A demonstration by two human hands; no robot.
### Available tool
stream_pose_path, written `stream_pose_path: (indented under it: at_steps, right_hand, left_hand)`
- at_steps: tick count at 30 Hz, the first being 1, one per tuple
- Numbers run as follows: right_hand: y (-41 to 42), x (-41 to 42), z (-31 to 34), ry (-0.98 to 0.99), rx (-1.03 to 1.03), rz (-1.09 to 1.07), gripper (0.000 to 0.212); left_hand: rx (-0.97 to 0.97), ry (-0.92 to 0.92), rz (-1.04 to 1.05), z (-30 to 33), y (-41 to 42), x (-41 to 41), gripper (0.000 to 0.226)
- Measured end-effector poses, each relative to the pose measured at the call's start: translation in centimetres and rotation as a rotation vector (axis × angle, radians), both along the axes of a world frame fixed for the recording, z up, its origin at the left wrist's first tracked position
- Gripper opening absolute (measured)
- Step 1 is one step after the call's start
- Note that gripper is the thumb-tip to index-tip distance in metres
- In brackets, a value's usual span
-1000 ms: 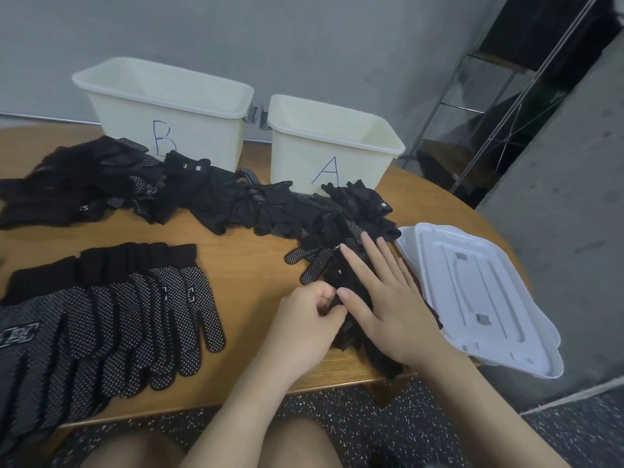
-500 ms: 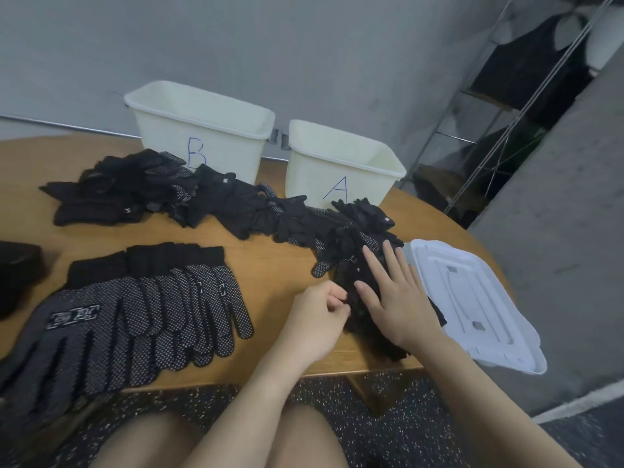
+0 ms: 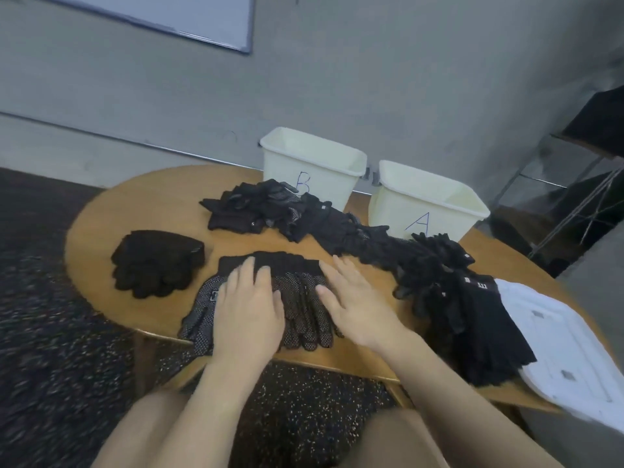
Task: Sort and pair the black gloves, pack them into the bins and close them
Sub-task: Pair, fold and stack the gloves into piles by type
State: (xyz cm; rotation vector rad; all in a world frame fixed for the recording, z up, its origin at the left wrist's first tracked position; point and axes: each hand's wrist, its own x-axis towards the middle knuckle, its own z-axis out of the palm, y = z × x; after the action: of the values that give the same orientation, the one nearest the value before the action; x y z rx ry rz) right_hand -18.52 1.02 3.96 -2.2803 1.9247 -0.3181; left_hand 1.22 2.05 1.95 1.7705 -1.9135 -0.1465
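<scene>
A fanned stack of dotted gloves [image 3: 297,298] lies at the near edge of the table [image 3: 141,211], cuffs pointing away. The left hand [image 3: 248,309] lies flat on it with fingers straight, and the right hand [image 3: 358,298] rests spread on its right edge. A plain pile [image 3: 157,261] sits just left, a loose heap [image 3: 337,224] runs behind, and another stack [image 3: 479,329] lies right, overlapping a white lid [image 3: 560,352]. Bins B [image 3: 312,167] and A [image 3: 425,204] stand open at the back.

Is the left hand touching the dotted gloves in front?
Touching. The head view shows the left hand lying flat on the dotted gloves, no gap visible.
</scene>
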Motion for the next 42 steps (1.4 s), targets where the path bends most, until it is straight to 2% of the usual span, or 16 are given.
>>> stream_pose_path:
  at_steps: [3, 5, 10, 17, 21, 25, 28, 30, 32, 36, 39, 42]
  right_hand:
    - [-0.9, 3.4, -3.0, -0.034, 0.088, 0.048, 0.066]
    - [-1.4, 4.2, -4.6, 0.01, 0.099, 0.05, 0.068]
    - [-2.1, 2.8, -5.8, 0.039, 0.088, 0.05, 0.072]
    - [-1.1, -0.8, -5.1, 0.01, 0.119, -0.089, 0.078]
    - [-2.1, -1.7, -3.0, 0.031, 0.154, -0.066, 0.069]
    - [-6.6, -0.5, 0.5, 0.079, -0.016, -0.07, 0.049]
    - [-11.8, 1.3, 2.7, -0.032, -0.132, -0.05, 0.028]
    - [-15.5, 2.4, 3.8, -0.142, -0.166, -0.016, 0.028]
    - [-18.9, 3.1, 4.4, -0.16, -0.192, 0.022, 0.033]
    - [-23.9, 4.3, 4.5, -0.094, -0.249, 0.04, 0.039]
    - [-26.0, 5.2, 3.8, 0.025, -0.214, 0.048, 0.046]
    - [-27.1, 5.6, 3.4, 0.036, -0.22, 0.022, 0.032]
  left_hand:
    - [0.17, -0.086, 0.008, -1.8, -0.9, 3.1, 0.059]
    - [0.224, -0.125, -0.024, -2.9, -1.1, 4.1, 0.065]
    - [0.189, -0.155, -0.08, -4.1, -2.2, 3.6, 0.072]
    - [0.158, -0.107, -0.207, -4.0, -3.7, -0.5, 0.07]
    - [0.136, -0.098, -0.202, -4.5, -4.2, -0.8, 0.071]
    - [0.116, -0.074, -0.18, -4.5, -4.2, -0.8, 0.071]
    - [0.121, -0.064, -0.186, -4.4, -4.5, -0.8, 0.071]
    - [0.127, -0.058, -0.185, -4.4, -4.9, -0.7, 0.071]
    - [0.127, -0.061, -0.17, -4.3, -5.2, -0.7, 0.07]
    - [0.146, -0.073, -0.152, -3.7, -6.0, -0.9, 0.074]
    - [0.167, -0.07, -0.174, -3.2, -6.8, -1.0, 0.079]
    - [0.183, -0.087, -0.191, -3.1, -7.4, -0.9, 0.079]
